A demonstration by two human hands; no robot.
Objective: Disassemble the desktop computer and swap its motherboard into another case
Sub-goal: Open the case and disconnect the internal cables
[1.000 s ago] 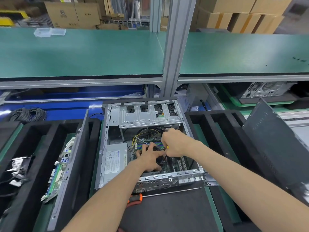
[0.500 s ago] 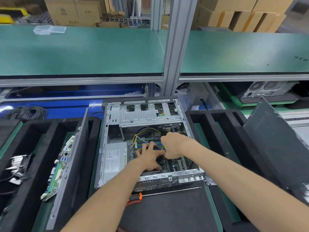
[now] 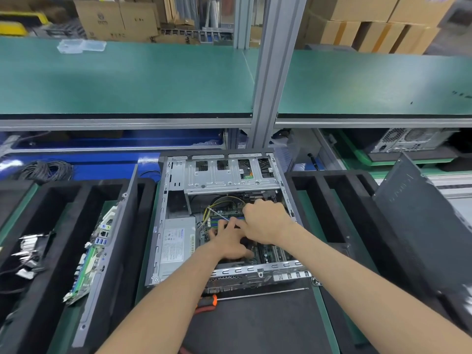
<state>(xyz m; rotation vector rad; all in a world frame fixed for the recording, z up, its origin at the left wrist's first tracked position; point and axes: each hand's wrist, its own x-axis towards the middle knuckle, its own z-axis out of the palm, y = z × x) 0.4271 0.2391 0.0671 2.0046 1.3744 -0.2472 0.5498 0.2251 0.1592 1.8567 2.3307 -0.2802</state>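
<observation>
Grey steel computer case [image 3: 163,226] is lying open on the black mat [image 3: 255,325], motherboard [image 3: 273,252] inside. I am seeing, head view: left hand [image 3: 228,242] resting fingers spread on the board; right hand [image 3: 265,221] curling beside it, touching, grip contents I cannot tell. Screwdriver [image 3: 255,295] is lying just before the case.

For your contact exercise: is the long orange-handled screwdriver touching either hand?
Apart: the head view shows the orange-handled screwdriver lying outside the case, both hands inside.

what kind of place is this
Likely a computer assembly or repair line in a warehouse: an open desktop case on a green-matted workbench, foam trays holding parts, stacked cardboard boxes behind.
</observation>
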